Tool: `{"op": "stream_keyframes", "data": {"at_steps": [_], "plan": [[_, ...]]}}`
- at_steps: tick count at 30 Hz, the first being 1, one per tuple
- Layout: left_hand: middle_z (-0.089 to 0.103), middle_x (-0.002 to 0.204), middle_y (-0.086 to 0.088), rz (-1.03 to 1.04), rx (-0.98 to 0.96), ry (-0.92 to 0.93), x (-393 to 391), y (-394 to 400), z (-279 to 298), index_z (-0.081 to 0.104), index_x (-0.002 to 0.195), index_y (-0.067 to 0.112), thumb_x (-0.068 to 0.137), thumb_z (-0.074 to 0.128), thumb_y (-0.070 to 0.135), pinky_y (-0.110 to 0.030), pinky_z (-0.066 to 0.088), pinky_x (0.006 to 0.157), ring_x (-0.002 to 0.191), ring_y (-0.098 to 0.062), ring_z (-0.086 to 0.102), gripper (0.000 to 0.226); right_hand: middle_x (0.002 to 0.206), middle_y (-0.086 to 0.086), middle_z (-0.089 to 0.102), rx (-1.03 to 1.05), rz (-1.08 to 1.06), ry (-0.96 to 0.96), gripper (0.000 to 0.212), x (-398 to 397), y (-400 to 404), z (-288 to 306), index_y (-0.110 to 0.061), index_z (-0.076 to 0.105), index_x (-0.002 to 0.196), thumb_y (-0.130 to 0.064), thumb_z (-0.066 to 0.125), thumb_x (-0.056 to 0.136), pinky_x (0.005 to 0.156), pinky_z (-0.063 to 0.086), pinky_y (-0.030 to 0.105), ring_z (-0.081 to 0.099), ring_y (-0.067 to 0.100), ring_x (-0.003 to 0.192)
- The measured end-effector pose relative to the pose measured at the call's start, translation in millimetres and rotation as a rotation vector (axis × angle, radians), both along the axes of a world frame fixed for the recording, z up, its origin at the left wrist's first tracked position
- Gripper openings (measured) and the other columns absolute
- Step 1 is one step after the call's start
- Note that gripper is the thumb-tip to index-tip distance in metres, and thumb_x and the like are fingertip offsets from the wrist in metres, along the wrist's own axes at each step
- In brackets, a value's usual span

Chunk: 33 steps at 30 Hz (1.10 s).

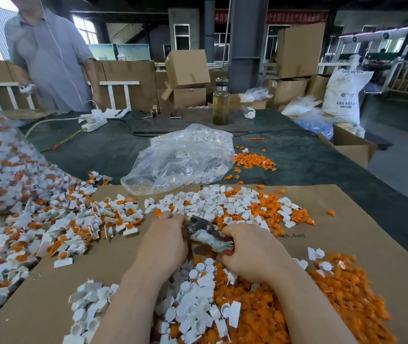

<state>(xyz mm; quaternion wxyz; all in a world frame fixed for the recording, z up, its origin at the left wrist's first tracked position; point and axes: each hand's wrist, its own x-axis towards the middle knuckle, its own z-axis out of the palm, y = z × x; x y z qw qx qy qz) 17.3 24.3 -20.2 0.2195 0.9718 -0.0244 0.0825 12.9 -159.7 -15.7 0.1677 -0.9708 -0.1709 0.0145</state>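
Observation:
My right hand [250, 252] grips the taped handles of a pair of metal pliers [205, 230], whose dark jaws point up and left. My left hand [164, 240] is at the jaws with its fingers curled there; what it pinches is hidden. Both hands are over a brown cardboard sheet [327, 244]. Loose white plastic pieces [198, 304] and small orange plugs [267, 316] lie heaped under and around my forearms. A wide pile of white pieces with orange plugs fitted [56, 224] spreads to the left.
A crumpled clear plastic bag [180, 160] with white pieces lies beyond the cardboard. Further back stand a glass bottle [221, 105] and a power strip [93, 121]. A person in a grey shirt [51, 53] stands at the far left. Cardboard boxes [186, 68] surround the table.

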Motion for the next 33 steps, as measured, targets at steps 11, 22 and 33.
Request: {"op": "stream_keyframes", "data": {"at_steps": [11,22,33], "plan": [[0.045,0.084,0.012,0.034,-0.033,0.042,-4.4,1.3,8.3,0.048,0.082,0.031,0.091,0.068,0.033,-0.029,0.043,0.075,0.088,-0.014,0.051,0.022,0.091,-0.010,0.059,0.009,-0.053,-0.050,0.014,-0.8,0.1,-1.4,-0.032,0.051,0.095,-0.041,0.058,0.087,0.068,0.053,0.031,0.056,0.013,0.083],[0.064,0.099,0.007,0.030,-0.083,0.030,-6.6,-2.1,7.6,0.054,0.109,0.029,0.089,0.070,0.025,-0.039,0.054,0.086,0.094,-0.015,0.062,0.026,0.083,-0.011,0.058,0.220,-0.138,-0.092,0.015,-0.4,-7.4,8.8,-0.028,0.054,0.088,-0.042,0.060,0.091,0.058,0.040,0.025,0.054,0.008,0.074],[0.066,0.105,0.008,0.062,-0.033,0.007,-8.0,-9.5,5.8,0.065,0.109,0.032,0.090,0.069,0.027,-0.037,0.052,0.091,0.098,-0.014,0.062,0.019,0.072,-0.011,0.056,0.343,-0.194,-0.148,0.019,-0.9,-5.6,9.6,-0.029,0.049,0.076,-0.033,0.062,0.089,0.051,0.030,0.019,0.052,0.006,0.065]]}}
